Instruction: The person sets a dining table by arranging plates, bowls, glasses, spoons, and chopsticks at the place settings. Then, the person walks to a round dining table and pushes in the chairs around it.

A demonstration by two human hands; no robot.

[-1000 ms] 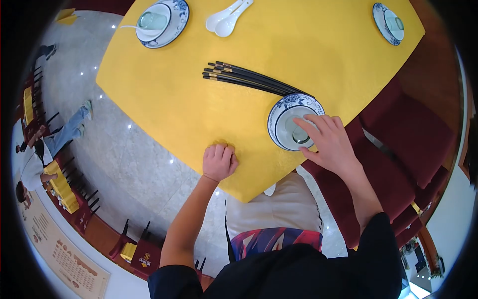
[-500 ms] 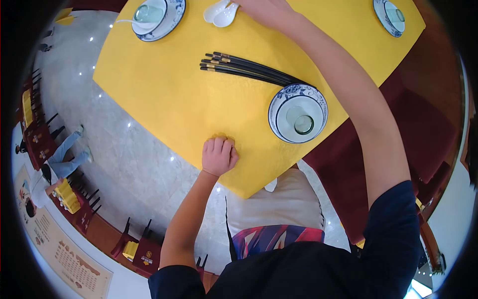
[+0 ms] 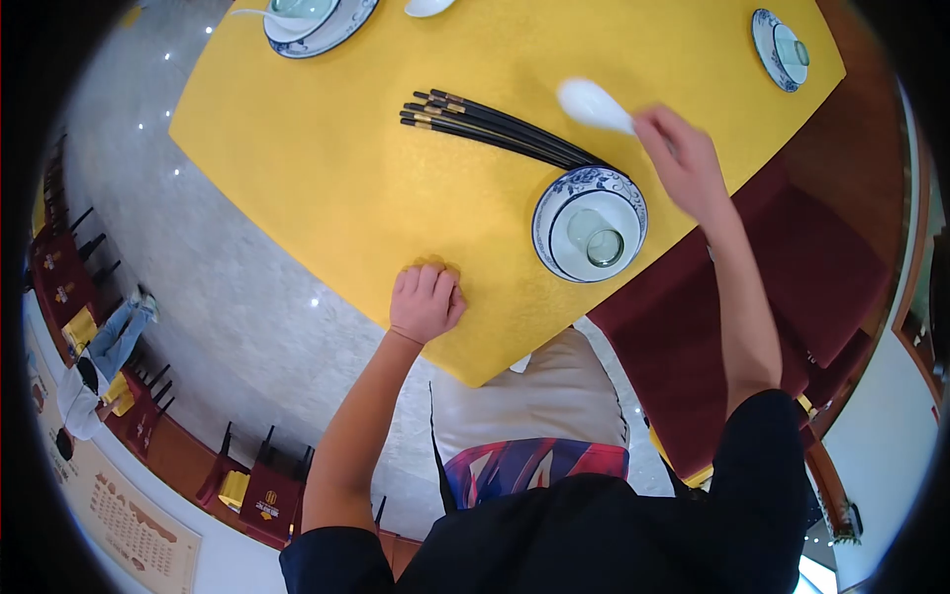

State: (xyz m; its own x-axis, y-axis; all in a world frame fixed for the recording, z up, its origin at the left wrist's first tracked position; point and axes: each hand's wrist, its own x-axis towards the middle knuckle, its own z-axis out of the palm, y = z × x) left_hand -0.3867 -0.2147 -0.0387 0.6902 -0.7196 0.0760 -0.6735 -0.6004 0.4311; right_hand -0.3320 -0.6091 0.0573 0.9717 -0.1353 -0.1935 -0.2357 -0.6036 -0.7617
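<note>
My right hand point(image 3: 681, 158) is closed on the handle of a white spoon point(image 3: 592, 105), held above the yellow tablecloth point(image 3: 327, 188). Below it stands a white bowl on a blue-patterned plate point(image 3: 547, 220), with a pale green glass point(image 3: 603, 247) in the bowl. Several black chopsticks point(image 3: 495, 127) lie side by side, their right ends at the plate's far rim. My left hand point(image 3: 427, 302) rests as a loose fist near the table's edge; whether anything is inside is hidden. Another white spoon point(image 3: 427, 7) lies at the top edge of the view.
Two more place settings stand at the far left point(image 3: 336, 38) and far right point(image 3: 767, 45), each with a glass. Dark red chairs point(image 3: 693, 366) are at the table's right side. A person point(image 3: 84, 391) is by other tables at the far left.
My right hand went from the bowl to the two spoons, then came back toward me with one. The glass now leans differently in the bowl. My left hand stays in place.
</note>
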